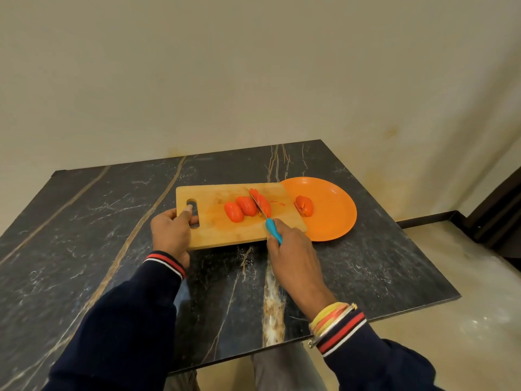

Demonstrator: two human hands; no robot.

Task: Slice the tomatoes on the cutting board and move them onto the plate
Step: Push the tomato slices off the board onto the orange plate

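Sleeves (127, 320) low, right hand (290, 246) fingers clamp the knife (274, 232), left hand (172, 232) fingers grip the cutting board (225, 235); tilt it and tomatoes (245, 206) beyond them may roll past the plate (335, 218).

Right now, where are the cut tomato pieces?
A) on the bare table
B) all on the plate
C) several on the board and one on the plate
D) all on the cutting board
C: several tomato pieces lie on the cutting board by the knife, and one piece sits on the orange plate.
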